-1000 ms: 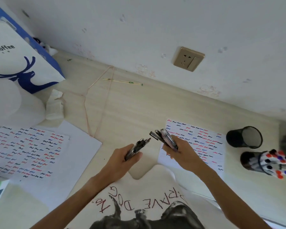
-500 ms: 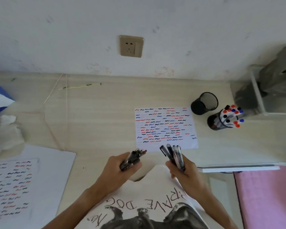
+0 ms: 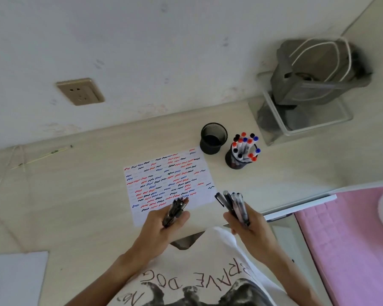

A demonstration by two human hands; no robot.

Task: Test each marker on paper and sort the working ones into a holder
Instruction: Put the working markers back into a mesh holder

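Now the left hand (image 3: pixel 161 221) grips a bunch of pens (image 3: pixel 175 209) over the near edge of the scribbled paper (image 3: pixel 168 180), and the right hand (image 3: pixel 244 224) grips another bundle (image 3: pixel 234 205) just right of it. Beyond the paper stand an empty mesh cup (image 3: pixel 213 138) and a marker-filled holder (image 3: pixel 236 161).

A white paper sheet (image 3: pixel 168 180) covered in red, blue and black squiggles lies flat on the surface. Behind its far right corner stand two black mesh holders: one empty (image 3: pixel 213 138), one (image 3: pixel 237 161) packed with capped markers (image 3: pixel 244 146). Each hand grips a bundle of pens: left bundle (image 3: pixel 174 211), right bundle (image 3: pixel 234 206).
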